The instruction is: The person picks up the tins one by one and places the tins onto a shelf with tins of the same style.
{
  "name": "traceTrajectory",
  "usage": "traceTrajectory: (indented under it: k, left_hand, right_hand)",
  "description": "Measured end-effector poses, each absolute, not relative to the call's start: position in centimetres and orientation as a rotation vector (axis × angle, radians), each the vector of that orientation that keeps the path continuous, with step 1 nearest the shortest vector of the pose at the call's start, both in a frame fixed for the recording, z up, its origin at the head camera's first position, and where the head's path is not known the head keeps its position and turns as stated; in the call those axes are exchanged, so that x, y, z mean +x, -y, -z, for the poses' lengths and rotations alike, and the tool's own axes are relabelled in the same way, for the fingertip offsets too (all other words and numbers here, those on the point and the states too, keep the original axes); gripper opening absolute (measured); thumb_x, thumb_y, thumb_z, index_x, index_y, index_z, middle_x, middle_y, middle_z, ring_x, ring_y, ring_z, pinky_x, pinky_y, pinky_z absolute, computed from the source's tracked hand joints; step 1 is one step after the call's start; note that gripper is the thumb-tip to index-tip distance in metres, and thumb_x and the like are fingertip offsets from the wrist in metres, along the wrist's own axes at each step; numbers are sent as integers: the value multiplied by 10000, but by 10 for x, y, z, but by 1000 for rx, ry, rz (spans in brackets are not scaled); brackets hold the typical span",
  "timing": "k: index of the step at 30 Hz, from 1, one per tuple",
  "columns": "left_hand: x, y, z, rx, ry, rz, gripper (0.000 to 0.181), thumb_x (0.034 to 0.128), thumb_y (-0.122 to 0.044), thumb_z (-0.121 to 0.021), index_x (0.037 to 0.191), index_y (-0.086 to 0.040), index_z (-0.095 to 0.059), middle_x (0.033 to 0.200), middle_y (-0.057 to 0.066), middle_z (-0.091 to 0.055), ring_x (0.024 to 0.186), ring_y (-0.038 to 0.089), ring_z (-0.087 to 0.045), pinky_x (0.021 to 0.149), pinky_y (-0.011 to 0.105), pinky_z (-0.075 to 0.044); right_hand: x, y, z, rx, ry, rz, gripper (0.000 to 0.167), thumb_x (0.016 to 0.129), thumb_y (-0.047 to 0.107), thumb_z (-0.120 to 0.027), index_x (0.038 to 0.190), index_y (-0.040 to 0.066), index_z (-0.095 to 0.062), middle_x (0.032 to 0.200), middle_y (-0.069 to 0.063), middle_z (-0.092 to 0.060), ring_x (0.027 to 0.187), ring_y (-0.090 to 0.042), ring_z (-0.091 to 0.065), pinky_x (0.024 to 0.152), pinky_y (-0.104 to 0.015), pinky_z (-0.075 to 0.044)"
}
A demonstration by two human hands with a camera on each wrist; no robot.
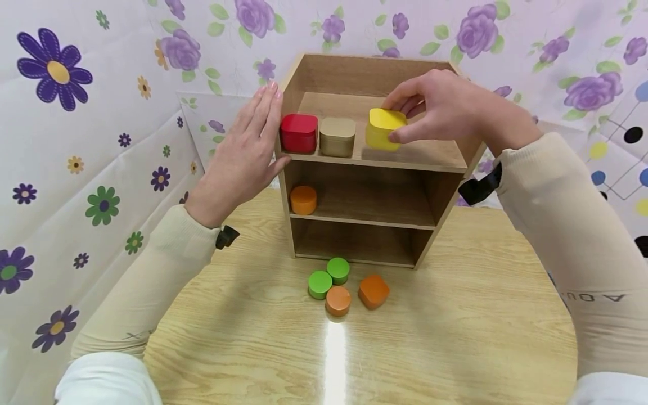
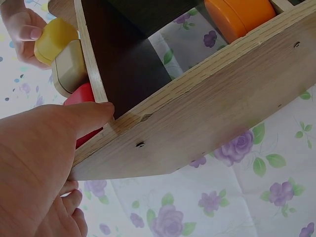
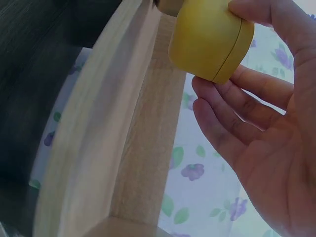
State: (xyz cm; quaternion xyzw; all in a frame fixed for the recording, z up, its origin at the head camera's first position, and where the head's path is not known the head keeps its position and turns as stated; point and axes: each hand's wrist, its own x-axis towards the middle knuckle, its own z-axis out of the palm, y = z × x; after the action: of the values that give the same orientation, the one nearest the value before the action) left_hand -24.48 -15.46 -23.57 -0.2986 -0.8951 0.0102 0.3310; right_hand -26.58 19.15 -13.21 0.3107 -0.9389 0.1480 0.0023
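Observation:
My right hand (image 1: 437, 109) pinches a yellow rounded-square box (image 1: 383, 128) between thumb and fingers, at the top level of a small wooden shelf (image 1: 377, 163). To its left on that level stand a beige box (image 1: 337, 137) and a red box (image 1: 299, 133). Fairly straight fingers of my left hand (image 1: 248, 143) rest along the shelf's left side. In the left wrist view, the left thumb (image 2: 94, 117) touches the front edge near the red box. An orange round box (image 1: 304, 200) sits at the left of the middle level.
On the wooden table (image 1: 243, 337) before the shelf lie two green round boxes (image 1: 338, 270), a light orange round box (image 1: 338, 300) and an orange rounded-square box (image 1: 373, 291). Flower-patterned sheets (image 1: 324, 28) hang behind and at the left.

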Motion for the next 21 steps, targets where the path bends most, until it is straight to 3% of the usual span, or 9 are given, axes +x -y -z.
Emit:
traceTrajectory:
  k: [11, 21]
  left_hand:
    - [-245, 155, 237, -782, 2340, -17, 1037, 956, -276, -788, 1659, 79, -113, 1758, 252, -150, 1651, 390, -156, 1383, 410, -95]
    - [-245, 155, 238, -771, 2336, -21, 1038, 954, -275, -789, 1660, 78, -114, 1758, 249, -156, 1650, 388, -161, 1382, 407, -105]
  right_hand:
    - [-274, -187, 145, 946, 2973, -471, 517, 910, 317, -803, 1359, 89, -688, 1262, -108, -722, 1146, -215, -671, 1082, -395, -568]
    - [-277, -185, 149, 927, 3009, -428, 504, 919, 332, -783, 1364, 115, -688, 1259, -113, -726, 1158, -237, -686, 1094, -408, -552]
